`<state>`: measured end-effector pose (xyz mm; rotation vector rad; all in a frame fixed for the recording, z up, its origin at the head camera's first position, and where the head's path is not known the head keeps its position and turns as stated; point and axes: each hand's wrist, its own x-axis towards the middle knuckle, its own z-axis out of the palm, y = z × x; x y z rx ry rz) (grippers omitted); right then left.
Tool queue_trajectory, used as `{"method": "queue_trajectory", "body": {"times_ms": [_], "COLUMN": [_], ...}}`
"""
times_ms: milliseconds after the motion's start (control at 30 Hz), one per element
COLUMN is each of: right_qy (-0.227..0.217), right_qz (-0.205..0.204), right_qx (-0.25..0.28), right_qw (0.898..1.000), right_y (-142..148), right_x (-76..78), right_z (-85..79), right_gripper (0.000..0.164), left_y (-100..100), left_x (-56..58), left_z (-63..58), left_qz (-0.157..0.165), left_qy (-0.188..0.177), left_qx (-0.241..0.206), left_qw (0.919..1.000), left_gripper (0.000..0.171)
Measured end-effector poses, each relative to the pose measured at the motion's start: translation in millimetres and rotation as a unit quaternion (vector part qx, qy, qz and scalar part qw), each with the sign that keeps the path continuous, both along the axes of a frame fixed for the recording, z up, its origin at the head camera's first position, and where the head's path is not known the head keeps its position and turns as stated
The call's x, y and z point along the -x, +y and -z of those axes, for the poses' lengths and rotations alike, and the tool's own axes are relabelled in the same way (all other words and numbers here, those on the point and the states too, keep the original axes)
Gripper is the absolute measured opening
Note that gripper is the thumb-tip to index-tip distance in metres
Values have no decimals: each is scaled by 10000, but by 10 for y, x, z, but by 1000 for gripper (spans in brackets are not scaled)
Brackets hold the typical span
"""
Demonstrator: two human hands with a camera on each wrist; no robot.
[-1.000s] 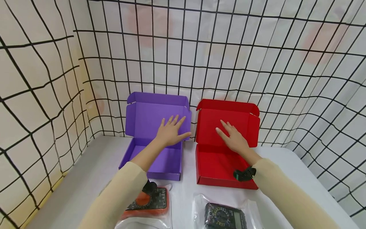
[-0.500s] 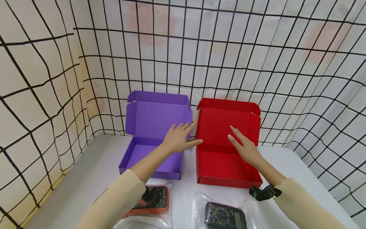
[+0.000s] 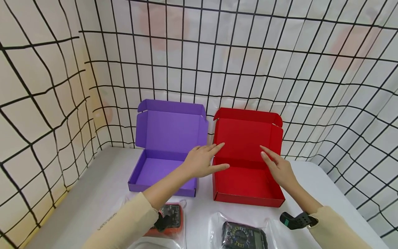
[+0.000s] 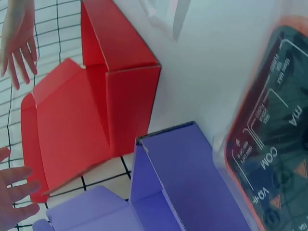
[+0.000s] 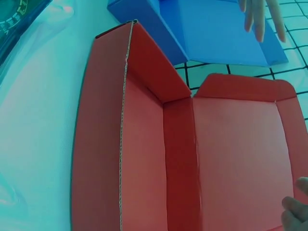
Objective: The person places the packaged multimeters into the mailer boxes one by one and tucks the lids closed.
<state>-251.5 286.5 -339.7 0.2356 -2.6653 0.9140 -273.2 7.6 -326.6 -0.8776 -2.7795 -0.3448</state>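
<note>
Both hands [image 3: 202, 162] straight-fingered — orange meter [image 3: 176, 215] part-hid by L sleeve [image 3: 124, 223], blk meter [image 3: 244, 236] cut off.

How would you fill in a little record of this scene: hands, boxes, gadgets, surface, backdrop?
Left hand: left hand raised, fingers extended, holding nothing
Right hand: right hand raised by the red box's right side, holding nothing
Boxes: purple cardboard box and red cardboard box side by side, lids up
Gadget one: orange-and-black multimeter, bagged in clear plastic, partly hidden by the left sleeve
Gadget two: black multimeter, also bagged, in front of the red box
Surface: white table
Backdrop: black grid against pale sheeting
</note>
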Motion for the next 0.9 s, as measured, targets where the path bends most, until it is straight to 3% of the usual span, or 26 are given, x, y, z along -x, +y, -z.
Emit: {"method": "queue_trajectory", "body": {"times_ms": [267,400,600,900], "right_qy": [426,8,-934,-1027], "right_qz": [133,470,944,976], "right_qx": [94,-90,-147,-256], "right_qw": [9990,9989,9910,9896], "right_y": [200,344,522,626], "right_x": [-15,-12,-15,5], "right_z": [156,253,430,562], "right_gripper": [43,44,55,45], "left_y": [78,142,283,406], "left_x": [-161,-246,-393,-568], "left_z": [25,80,194,276], "left_qz": [226,331,640,1054], "left_qy": [206,452,468,456], "left_qx": [270,588,994,1114], "left_qw": [9992,9967,9919,9871], "left_gripper": [71,62,50,45]}}
